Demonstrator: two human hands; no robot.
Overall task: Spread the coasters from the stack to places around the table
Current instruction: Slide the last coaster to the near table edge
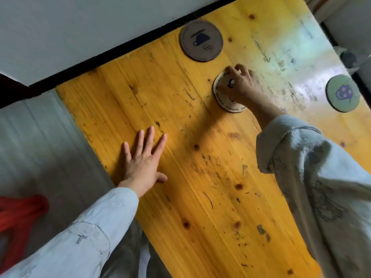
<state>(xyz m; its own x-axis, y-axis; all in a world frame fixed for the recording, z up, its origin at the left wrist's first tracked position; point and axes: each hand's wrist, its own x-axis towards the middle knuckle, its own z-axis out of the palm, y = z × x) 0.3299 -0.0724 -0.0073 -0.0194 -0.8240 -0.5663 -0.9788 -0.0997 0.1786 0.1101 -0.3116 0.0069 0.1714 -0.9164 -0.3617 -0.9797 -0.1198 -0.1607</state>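
Note:
A white round coaster stack [221,99] with black lettering round its rim lies near the middle of the yellow wooden table [180,121]. My right hand [242,85] rests on top of it, fingers curled over the far edge of the top coaster. A brown coaster [201,40] with a cup picture lies flat near the table's far edge. A green coaster [342,93] with a blue figure lies at the right. My left hand [143,161] lies flat on the table with fingers spread, holding nothing.
A pale wall with a dark strip runs behind the table's far edge. A red object [18,217] sits on the floor at the lower left. The table's left edge runs diagonally beside my left hand.

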